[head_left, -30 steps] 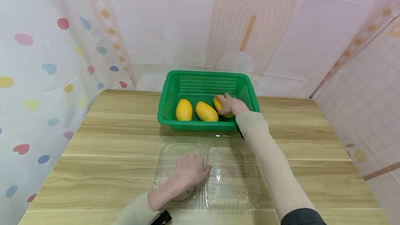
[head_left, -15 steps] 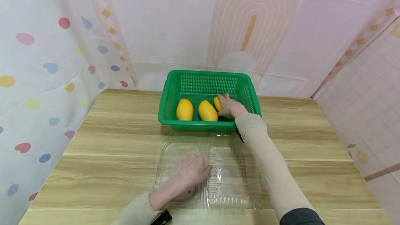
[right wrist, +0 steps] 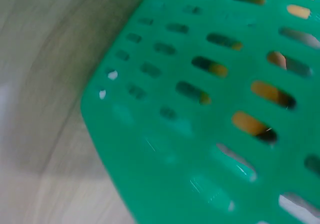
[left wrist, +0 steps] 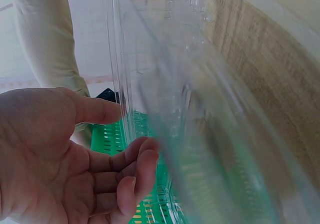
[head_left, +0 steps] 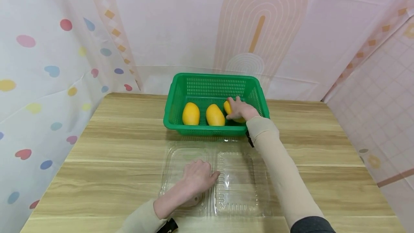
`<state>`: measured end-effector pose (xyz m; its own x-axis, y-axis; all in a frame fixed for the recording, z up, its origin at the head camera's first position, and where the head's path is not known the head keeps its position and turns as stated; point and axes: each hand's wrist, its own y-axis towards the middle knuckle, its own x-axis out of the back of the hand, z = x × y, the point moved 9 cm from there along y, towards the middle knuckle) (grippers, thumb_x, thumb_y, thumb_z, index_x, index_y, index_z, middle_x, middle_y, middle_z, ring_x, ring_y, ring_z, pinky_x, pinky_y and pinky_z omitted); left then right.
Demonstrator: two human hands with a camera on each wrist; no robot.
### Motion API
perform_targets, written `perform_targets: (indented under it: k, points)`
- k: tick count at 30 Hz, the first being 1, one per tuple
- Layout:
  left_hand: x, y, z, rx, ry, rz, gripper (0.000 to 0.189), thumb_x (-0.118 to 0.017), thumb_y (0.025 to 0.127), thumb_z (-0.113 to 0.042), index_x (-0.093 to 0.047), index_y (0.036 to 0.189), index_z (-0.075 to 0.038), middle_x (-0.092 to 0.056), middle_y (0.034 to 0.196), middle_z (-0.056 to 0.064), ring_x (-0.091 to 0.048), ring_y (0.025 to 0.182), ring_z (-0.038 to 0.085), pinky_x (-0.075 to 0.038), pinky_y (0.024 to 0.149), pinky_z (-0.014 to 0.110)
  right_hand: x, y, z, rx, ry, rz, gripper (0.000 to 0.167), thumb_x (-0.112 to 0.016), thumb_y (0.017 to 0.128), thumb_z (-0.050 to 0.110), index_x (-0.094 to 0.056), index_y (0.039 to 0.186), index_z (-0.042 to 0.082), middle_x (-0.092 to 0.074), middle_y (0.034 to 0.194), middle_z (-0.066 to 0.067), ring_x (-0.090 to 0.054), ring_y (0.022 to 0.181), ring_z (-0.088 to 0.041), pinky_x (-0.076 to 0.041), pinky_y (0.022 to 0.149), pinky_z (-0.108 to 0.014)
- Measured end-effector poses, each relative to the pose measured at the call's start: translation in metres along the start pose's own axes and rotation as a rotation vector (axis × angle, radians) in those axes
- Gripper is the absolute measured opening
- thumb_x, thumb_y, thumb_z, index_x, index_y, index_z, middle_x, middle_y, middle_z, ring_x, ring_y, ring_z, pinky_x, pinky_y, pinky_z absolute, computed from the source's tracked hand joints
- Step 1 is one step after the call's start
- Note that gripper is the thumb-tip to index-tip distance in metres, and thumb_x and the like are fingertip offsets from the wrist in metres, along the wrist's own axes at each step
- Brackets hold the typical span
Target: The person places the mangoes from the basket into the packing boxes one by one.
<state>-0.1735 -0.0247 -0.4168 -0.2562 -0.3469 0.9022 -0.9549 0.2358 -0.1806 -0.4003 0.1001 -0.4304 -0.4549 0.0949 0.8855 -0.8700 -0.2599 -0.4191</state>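
Inside the green basket [head_left: 207, 128], my right hand [head_left: 242, 109] has its fingers and thumb curled round the right-hand mango [head_left: 227, 107], partly covering it. The other two yellow mangoes, a middle mango [head_left: 215, 115] and a left mango [head_left: 191, 114], lie beside it. My left hand [head_left: 199, 176] is over the opened clear plastic clamshell container [head_left: 237, 182], near its fold. In the left wrist view the left hand's fingers [left wrist: 140, 171] are loosely bent, fingertips right at the plastic, thumb apart from them. The right wrist view shows the basket's slotted wall [right wrist: 165, 108], with yellow showing through.
The wood-grain table [head_left: 106, 161] carries the basket at its back edge and the clamshell in front of it. Patterned cloth [head_left: 181, 21] hangs behind and on both sides. My right forearm [head_left: 283, 168] passes over the clamshell's right edge.
My right hand and the right-hand mango have shifted slightly to the right. The middle mango has rolled a little and stands more upright in view. My left hand stays put.
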Motion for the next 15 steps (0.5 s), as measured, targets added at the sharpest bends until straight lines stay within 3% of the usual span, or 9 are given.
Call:
perform_targets:
  k: [7, 15]
  points:
    - [-0.001, 0.0, 0.0, 0.002, -0.027, 0.009, 0.055, -0.057, 0.092, -0.035, -0.032, 0.047, -0.018, -0.026, 0.045, -0.007, -0.026, 0.043, 0.008, -0.023, 0.04, 0.019, 0.016, -0.005, -0.003, 0.011, 0.011, -0.064, 0.082, -0.059, 0.09, 0.042, -0.009, 0.152, 0.022, -0.004, 0.158, -0.023, -0.048, 0.122, -0.041, -0.045, 0.097, -0.053]
    - [-0.002, -0.001, 0.0, 0.017, -0.053, 0.026, 0.053, -0.057, 0.092, -0.031, -0.033, 0.047, -0.017, -0.025, 0.045, -0.007, -0.025, 0.042, 0.007, -0.02, 0.039, 0.018, 0.038, -0.02, 0.011, 0.101, 0.023, -0.17, 0.084, -0.063, 0.087, 0.041, -0.012, 0.151, 0.02, -0.012, 0.154, -0.026, -0.056, 0.104, -0.038, -0.049, 0.086, -0.047]
